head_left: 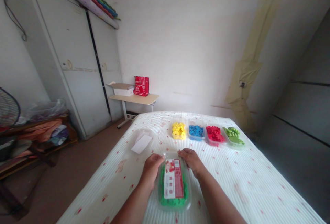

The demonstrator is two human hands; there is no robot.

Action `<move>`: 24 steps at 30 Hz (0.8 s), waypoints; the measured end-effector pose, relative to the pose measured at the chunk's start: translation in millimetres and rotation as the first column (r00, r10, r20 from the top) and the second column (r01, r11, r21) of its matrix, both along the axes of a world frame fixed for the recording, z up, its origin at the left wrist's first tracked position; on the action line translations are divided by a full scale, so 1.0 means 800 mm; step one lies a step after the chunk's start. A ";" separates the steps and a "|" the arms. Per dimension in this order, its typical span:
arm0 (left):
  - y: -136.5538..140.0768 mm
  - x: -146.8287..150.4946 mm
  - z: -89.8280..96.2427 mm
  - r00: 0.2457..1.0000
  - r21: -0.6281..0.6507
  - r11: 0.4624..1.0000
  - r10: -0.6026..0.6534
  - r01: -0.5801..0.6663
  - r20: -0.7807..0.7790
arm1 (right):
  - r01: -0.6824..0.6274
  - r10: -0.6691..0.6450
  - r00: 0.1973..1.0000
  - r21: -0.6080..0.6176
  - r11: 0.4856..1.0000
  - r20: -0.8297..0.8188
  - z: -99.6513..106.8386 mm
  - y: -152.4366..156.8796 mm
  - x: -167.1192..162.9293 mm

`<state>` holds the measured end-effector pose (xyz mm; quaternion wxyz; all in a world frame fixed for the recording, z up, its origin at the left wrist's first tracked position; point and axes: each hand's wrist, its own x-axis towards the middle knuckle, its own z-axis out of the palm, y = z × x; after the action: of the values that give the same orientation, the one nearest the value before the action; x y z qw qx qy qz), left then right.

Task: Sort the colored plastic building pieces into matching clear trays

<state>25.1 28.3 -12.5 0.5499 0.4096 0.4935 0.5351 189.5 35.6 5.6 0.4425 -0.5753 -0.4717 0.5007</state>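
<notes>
In front of me on the table lies a clear plastic container (174, 201) full of green pieces, with a red and white label (173, 179) on its top. My left hand (154, 167) grips its far left corner, thumb along the rim. At the far right corner, my right hand (190, 158) has its fingers closed on the rim. Farther back stand tubs of small plastic pieces in a row: yellow pieces (178, 130), blue pieces (196, 131), red pieces (215, 134) and light green pieces (233, 135). The fingers' undersides are hidden.
A white patterned cloth (116, 189) covers the table. Clear plastic with a white paper (141, 144) lies at the back left. Beyond stand a small side table (152, 98) with a red bag (141, 86) and a box (123, 91), and a grey cabinet (69, 45).
</notes>
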 end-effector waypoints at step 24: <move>0.002 0.004 -0.004 0.974 0.116 0.988 0.121 -0.100 -0.191 | 0.089 -0.096 0.990 0.069 0.994 0.103 -0.020 0.002 -0.001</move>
<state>28.1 29.9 -15.4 0.4452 0.4610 0.5387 0.5469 188.6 36.9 -10.7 0.4577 -0.6079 -0.4834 0.4328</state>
